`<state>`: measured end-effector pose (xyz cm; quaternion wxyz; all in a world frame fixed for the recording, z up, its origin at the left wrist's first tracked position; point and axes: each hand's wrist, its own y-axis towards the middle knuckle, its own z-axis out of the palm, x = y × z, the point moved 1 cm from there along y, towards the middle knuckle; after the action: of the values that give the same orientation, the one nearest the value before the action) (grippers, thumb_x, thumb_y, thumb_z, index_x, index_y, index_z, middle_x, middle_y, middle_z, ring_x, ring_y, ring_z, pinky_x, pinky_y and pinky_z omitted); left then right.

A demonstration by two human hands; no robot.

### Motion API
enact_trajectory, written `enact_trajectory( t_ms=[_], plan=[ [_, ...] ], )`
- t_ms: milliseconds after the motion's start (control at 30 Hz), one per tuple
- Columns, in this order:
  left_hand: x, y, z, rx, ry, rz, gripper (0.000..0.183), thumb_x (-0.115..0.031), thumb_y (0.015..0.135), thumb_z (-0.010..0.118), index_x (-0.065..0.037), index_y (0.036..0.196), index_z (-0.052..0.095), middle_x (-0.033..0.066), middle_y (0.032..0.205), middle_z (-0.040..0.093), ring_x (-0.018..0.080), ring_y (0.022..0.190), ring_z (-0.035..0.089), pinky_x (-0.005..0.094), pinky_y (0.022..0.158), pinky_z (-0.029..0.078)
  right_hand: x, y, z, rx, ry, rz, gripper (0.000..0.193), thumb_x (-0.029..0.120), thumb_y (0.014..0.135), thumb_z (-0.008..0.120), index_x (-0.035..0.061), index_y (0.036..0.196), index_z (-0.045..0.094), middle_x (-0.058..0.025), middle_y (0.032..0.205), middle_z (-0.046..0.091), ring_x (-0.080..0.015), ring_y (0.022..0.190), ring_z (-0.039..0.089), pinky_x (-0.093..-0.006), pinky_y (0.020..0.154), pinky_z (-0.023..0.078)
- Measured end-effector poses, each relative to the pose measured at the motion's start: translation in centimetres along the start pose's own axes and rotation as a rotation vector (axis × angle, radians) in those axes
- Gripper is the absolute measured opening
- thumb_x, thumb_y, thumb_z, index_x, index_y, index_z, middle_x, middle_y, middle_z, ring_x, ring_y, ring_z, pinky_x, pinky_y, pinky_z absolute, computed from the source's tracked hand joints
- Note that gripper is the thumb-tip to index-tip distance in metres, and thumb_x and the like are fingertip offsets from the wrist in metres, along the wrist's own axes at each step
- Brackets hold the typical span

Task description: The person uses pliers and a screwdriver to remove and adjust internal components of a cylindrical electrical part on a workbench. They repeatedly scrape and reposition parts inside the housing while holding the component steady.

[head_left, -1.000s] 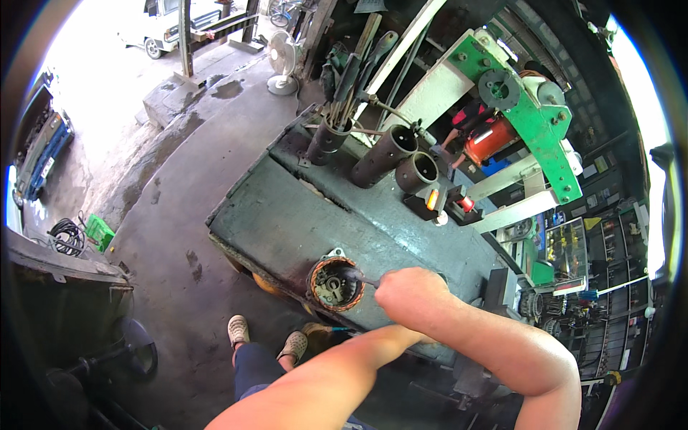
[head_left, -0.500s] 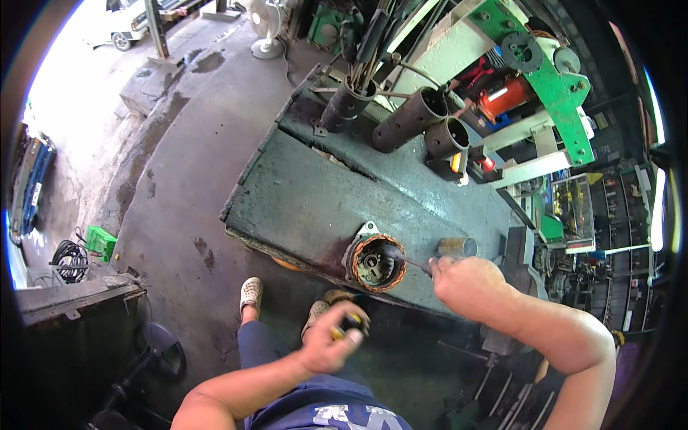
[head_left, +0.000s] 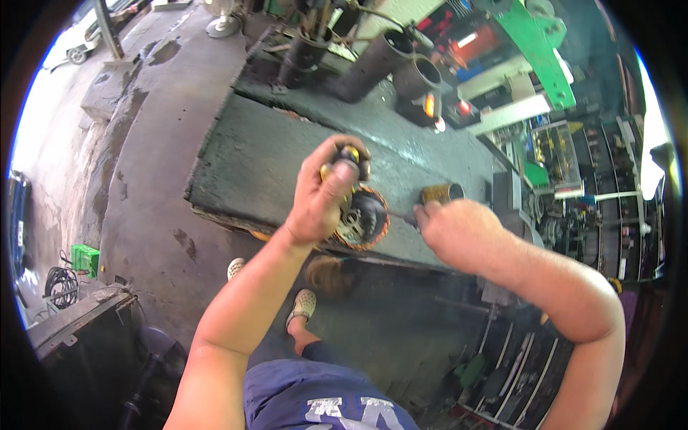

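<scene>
While the left hand [head_left: 319, 197] is wrapped round a black-and-yellow object [head_left: 351, 152], raised over the left side of an open round housing [head_left: 364, 221], the right hand [head_left: 459, 233] is closed on a thin dark rod [head_left: 405, 217]. Housing: near edge of the workbench [head_left: 251, 158], mouth up, copper windings [head_left: 387, 222] round its rim. Rod points left toward that rim; whether its tip touches, I cannot tell. Left hand overlaps the housing from my angle; contact uncertain. A brownish can [head_left: 441, 192] lies just beyond the right hand; dark upright tubes [head_left: 376, 68] stand at the far side.

Technique, my judgement: rod work this close to copper calls for short, controlled strokes, tip kept off the wire coating. Housing sits near the edge, no clamp seen, so it wants bracing against sliding or tipping. Left fingers best kept out of the rod's line.

Markings: white block lettering [head_left: 355, 410] on the person's navy clothing [head_left: 301, 387], cut by the near border; not transcribed. Far right, a pale strip on a red-orange object [head_left: 466, 41], too blurred to read. No legible maker's mark on housing or rod.
</scene>
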<state>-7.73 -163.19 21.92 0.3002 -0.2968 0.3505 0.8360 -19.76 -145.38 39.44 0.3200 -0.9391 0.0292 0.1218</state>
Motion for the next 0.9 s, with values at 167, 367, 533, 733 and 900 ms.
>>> enact_trajectory(
  t_ms=[167, 367, 533, 733, 900],
  plan=[
    [3.7, 0.4, 0.2, 0.045, 0.035, -0.015, 0.080, -0.075, 0.117, 0.052, 0.002, 0.127, 0.066, 0.0097, 0.113, 0.069, 0.0172, 0.103, 0.067, 0.0337, 0.094, 0.055, 0.4, -0.7, 1.0, -0.055, -0.055, -0.032, 0.009, 0.005, 0.088, 0.079, -0.0003, 0.094, 0.084, -0.0200, 0.096, 0.082, -0.0378, 0.092, 0.087, -0.0481, 0.076, 0.071],
    [5.3, -0.2, 0.8, 0.103, 0.015, -0.001, 0.059, -0.054, 0.112, 0.061, 0.004, 0.118, 0.072, 0.0103, 0.108, 0.072, 0.0159, 0.100, 0.066, 0.0318, 0.092, 0.053, 1.0, -0.9, 1.5, -0.050, -0.094, -0.014, 0.012, 0.004, 0.086, 0.083, 0.0038, 0.096, 0.089, -0.0191, 0.100, 0.084, -0.0365, 0.095, 0.087, -0.0462, 0.079, 0.072],
    [6.3, -0.7, 0.6, 0.080, 0.051, -0.032, 0.050, -0.045, 0.108, 0.063, 0.003, 0.114, 0.076, 0.0055, 0.100, 0.071, 0.0118, 0.095, 0.062, 0.0295, 0.086, 0.049, 1.1, -1.0, 1.9, -0.064, -0.103, -0.018, 0.014, 0.004, 0.084, 0.084, 0.0026, 0.097, 0.089, -0.0194, 0.101, 0.084, -0.0366, 0.096, 0.087, -0.0462, 0.080, 0.072],
    [6.7, -1.2, 0.1, 0.061, 0.053, -0.007, 0.052, -0.047, 0.105, 0.064, 0.004, 0.112, 0.076, 0.0079, 0.101, 0.073, 0.0149, 0.096, 0.065, 0.0323, 0.089, 0.052, 1.2, -1.3, 1.9, -0.078, -0.073, -0.015, 0.013, 0.005, 0.084, 0.084, 0.0035, 0.096, 0.089, -0.0185, 0.099, 0.083, -0.0358, 0.096, 0.087, -0.0461, 0.079, 0.072],
    [6.7, -2.0, -0.5, 0.065, 0.001, 0.068, 0.054, -0.049, 0.103, 0.068, 0.004, 0.112, 0.076, 0.0109, 0.102, 0.076, 0.0181, 0.097, 0.069, 0.0356, 0.091, 0.055, 1.4, -1.2, 1.9, -0.094, -0.072, -0.017, 0.010, 0.007, 0.086, 0.084, 0.0044, 0.094, 0.089, -0.0183, 0.098, 0.083, -0.0350, 0.095, 0.087, -0.0454, 0.079, 0.072]
  ],
)
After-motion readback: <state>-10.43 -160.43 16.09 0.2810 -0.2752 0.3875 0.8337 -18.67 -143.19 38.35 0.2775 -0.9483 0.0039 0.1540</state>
